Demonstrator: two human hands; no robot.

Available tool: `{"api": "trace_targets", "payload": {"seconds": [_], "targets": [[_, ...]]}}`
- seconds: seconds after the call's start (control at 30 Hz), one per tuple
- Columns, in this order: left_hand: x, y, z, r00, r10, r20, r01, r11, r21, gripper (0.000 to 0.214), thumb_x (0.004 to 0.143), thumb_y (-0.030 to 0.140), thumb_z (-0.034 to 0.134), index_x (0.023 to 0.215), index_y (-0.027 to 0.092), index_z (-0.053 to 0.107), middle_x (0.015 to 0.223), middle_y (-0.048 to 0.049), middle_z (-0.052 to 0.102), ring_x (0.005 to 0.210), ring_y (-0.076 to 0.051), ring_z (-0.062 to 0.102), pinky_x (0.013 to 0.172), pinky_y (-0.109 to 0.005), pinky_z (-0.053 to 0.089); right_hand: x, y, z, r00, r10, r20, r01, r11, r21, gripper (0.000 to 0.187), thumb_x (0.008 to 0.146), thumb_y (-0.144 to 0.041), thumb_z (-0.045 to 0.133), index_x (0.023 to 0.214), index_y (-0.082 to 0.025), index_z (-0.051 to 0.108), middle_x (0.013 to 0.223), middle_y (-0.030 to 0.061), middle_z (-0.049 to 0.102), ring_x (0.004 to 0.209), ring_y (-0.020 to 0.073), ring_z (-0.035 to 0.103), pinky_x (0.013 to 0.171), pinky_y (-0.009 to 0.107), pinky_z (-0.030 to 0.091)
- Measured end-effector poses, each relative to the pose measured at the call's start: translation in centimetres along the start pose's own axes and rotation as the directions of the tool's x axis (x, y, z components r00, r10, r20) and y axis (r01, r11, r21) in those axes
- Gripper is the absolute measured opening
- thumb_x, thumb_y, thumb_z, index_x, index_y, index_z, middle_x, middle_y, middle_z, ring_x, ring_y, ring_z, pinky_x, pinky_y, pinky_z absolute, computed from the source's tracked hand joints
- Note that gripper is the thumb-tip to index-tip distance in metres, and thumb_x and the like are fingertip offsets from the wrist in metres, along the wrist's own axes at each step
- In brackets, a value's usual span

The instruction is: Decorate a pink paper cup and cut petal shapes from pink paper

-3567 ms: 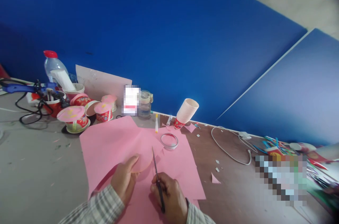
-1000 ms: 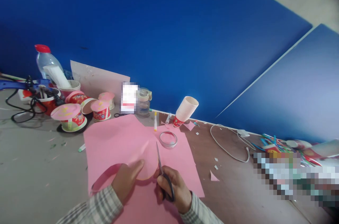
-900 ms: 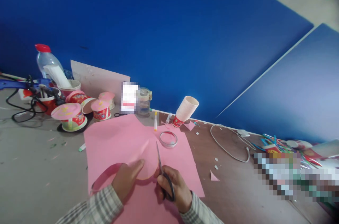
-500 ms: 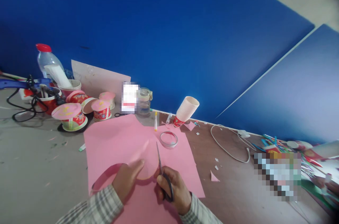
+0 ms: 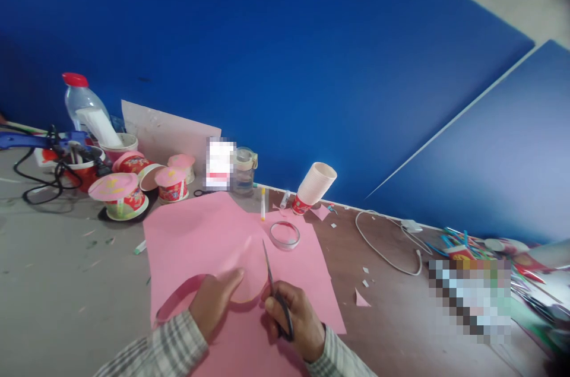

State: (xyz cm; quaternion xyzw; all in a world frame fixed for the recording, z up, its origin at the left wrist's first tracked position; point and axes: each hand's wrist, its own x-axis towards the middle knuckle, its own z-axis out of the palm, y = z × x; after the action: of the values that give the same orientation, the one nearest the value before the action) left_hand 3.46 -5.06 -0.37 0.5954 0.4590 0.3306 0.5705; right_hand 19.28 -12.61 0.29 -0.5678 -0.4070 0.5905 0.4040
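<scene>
My right hand (image 5: pixel 294 314) grips black-handled scissors (image 5: pixel 281 306), their blades pointing away from me along the right edge of a rounded pink paper piece (image 5: pixel 250 282). A yellow line runs along that piece's lower edge. My left hand (image 5: pixel 216 300) pinches the piece from the left, thumb on top. From its left side a curled strip of pink paper (image 5: pixel 182 294) trails off. Beneath both hands lie large pink sheets (image 5: pixel 187 234). Just beyond the scissor tips sits a roll of clear tape (image 5: pixel 285 235).
A tilted stack of paper cups (image 5: pixel 315 184), a yellow-capped marker (image 5: pixel 263 205) and a lidded glass jar (image 5: pixel 243 170) stand at the back. Pink-topped cup pieces (image 5: pixel 173 184) are at left, near a blue glue gun (image 5: pixel 40 141). A white cable (image 5: pixel 387 264) and paper scraps (image 5: pixel 361 298) lie right.
The view has shifted very slightly. My hands, the scissors and the paper piece keep nearly the same position. At the far right, another person's hand has gone from view.
</scene>
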Motion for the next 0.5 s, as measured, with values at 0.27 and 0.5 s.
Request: {"api": "trace_targets", "payload": {"seconds": [0.27,0.5], "targets": [[0.27,-0.41,0.19,0.985,-0.174,0.015,0.174,0.970,-0.170,0.029,0.053,0.052,0.051,0.041,0.025,0.052,0.042,0.0071,0.057,0.051,-0.016,0.053,0.059,-0.029,0.048,-0.06,-0.28,-0.09,1.000,-0.005,0.003,0.006,1.000,-0.021,0.040,0.062,-0.054,0.068,0.072,-0.017,0.055,0.038,-0.0073,0.051,0.031,0.0083,0.047,0.032,0.015,0.033],[0.65,-0.43,-0.07,0.979,-0.203,-0.034,0.199,0.976,-0.089,0.030,0.046,0.054,0.049,0.036,0.025,0.050,0.039,0.0059,0.057,0.051,-0.018,0.053,0.058,-0.031,0.048,-0.13,-0.58,-0.30,1.000,0.028,0.004,-0.027,0.997,-0.067,0.042,0.059,-0.055,0.068,0.072,-0.017,0.056,0.037,-0.0076,0.051,0.031,0.0077,0.046,0.032,0.014,0.032]]}}
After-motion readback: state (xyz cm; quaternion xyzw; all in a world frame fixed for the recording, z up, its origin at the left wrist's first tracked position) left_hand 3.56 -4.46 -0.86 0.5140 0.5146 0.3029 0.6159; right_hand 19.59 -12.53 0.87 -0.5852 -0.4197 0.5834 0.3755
